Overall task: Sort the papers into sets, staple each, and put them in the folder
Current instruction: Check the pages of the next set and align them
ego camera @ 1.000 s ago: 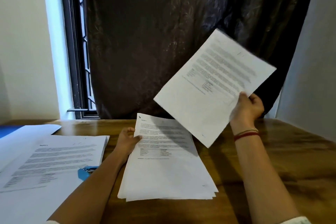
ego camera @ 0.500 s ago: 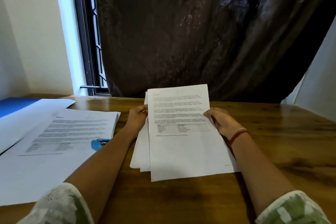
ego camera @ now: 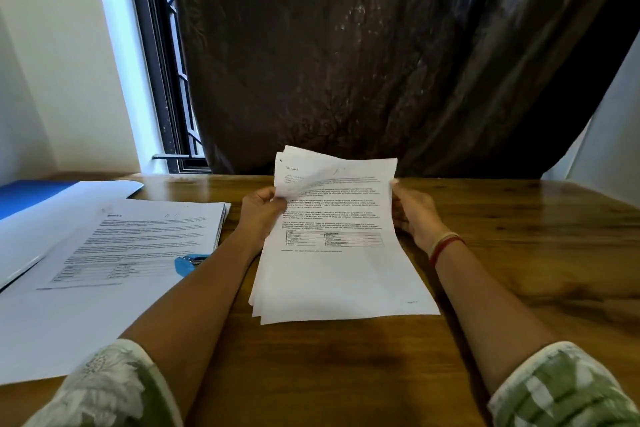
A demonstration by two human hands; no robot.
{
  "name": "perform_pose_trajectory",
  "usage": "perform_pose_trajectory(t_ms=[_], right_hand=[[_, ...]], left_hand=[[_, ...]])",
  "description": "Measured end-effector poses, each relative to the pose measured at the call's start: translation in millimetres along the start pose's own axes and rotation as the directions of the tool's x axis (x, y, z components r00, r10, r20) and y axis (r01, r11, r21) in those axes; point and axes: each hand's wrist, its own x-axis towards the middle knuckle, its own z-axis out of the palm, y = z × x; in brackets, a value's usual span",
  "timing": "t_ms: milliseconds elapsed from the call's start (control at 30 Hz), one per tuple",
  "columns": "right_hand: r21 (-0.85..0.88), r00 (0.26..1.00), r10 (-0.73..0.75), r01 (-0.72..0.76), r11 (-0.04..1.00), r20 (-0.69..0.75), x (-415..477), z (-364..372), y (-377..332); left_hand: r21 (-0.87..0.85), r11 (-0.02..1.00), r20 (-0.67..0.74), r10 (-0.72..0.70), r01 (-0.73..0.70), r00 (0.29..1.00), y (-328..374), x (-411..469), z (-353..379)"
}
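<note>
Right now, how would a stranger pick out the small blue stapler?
On the brown wooden table, look left to the flat printed white paper set. Beside its near right corner lies the small bright-blue stapler: chunky, with a metal mouth, unlike the flat blue folder at the far left.

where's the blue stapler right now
In the head view the blue stapler lies left of centre, beside the right edge of the left paper stack, partly hidden by the left forearm.

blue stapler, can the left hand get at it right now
Probably not at once: the left hand grips the paper stack. Once it lets go, likely yes; the blue stapler lies close beside that forearm, nothing over its visible end.
</note>
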Motion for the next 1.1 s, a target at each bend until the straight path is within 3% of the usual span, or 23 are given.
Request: perform_pose_trajectory(t_ms=[100, 300, 533, 667, 1100], right_hand=[[0.132, 0.981, -0.025, 0.051, 0.99, -0.19, 5.4, -6.7, 4.2], [0.102, 0.997, -0.045, 0.037, 0.994, 0.068, 10.2, -9.8, 10.4], [0.126, 0.989, -0.048, 0.066, 0.99, -0.142, 7.6, -2.2, 8.1], [0.106, 0.988, -0.099, 0.111, 0.988, -0.116, 6.7, -2.6, 10.6], [0.172, 0.989, -0.123, 0.135, 0.976, -0.078, 3.6, -3.0, 7.3]], left_hand=[[-0.083, 0.996, 0.012, 0.021, -0.02, 1.0, 1.1, -2.0, 0.2], [-0.133, 0.99, 0.119, 0.064, -0.048, 0.991, -2.0, 2.3, -1.2], [-0.15, 0.989, 0.18, 0.039, -0.011, 0.983, -8.1, 11.4, -3.0], [-0.176, 0.981, 0.194, -0.043, 0.078, 0.98, -9.4, 15.9, -5.8], [-0.172, 0.985, 0.13, 0.004, 0.019, 0.992, -5.9, 9.4, -4.2]])
